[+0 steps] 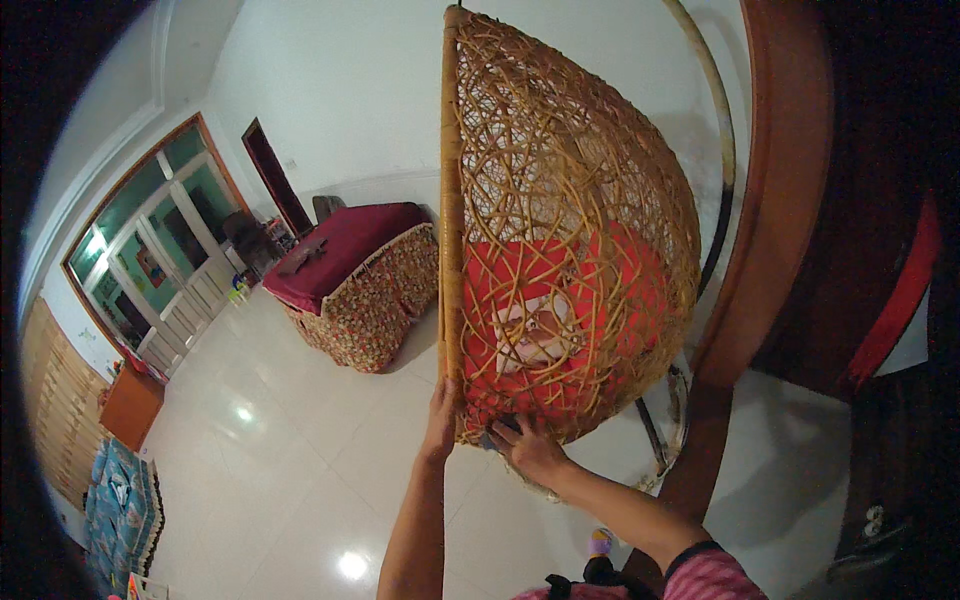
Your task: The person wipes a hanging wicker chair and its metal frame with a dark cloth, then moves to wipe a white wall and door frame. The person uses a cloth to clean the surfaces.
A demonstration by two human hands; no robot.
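A woven rattan hanging egg chair (570, 172) fills the middle of the view, seen from its side. My left hand (444, 420) grips the lower part of its thick, wrapped rim (450, 225). Against the lower weave, my right hand (534, 452) presses a small dark grey piece, apparently cloth (501, 431), with its fingers curled over it; they partly hide it. Through the lattice, a red cushion (506, 262) shows inside the chair. A pale patterned patch (531, 330) is visible on the red.
A curved stand pole (727, 135) rises behind the chair, beside a brown wooden frame (780, 210). A table with a maroon cover (352, 240) and floral skirt stands beyond. Glazed doors (169, 240), an orange-brown cabinet (131, 405) and a blue-covered seat (124, 510) are at left.
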